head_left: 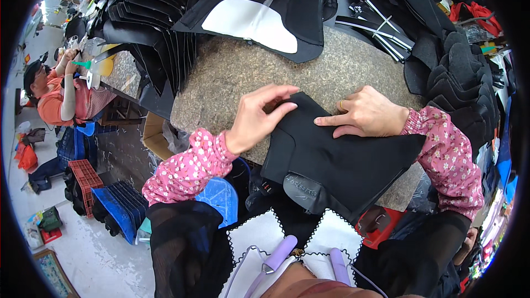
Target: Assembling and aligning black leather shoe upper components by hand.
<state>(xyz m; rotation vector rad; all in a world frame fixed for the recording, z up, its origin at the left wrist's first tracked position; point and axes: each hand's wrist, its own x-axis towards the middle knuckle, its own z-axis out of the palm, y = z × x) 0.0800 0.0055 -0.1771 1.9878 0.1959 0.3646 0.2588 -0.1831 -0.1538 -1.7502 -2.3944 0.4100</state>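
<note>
A black fabric piece (337, 154), layered and with a curved seam line, lies across the near edge of the speckled table and hangs toward my lap. Over its far left corner is my left hand (259, 116), thumb and fingertips apart, the thumb touching the edge. My right hand (372, 113) rests on the upper right part, its index finger stretched out flat and the other fingers partly bent. A grey flap (305, 192) with pale handwriting sticks out at the near side.
The speckled tabletop (221, 77) bears a black piece with a white panel (251, 22) at the back. Stacked black pieces (149, 16) stand far left, curved black pads (464, 77) at right, white strips (383, 30) behind. A co-worker (55, 94) sits left; a blue stool (221, 196) is below.
</note>
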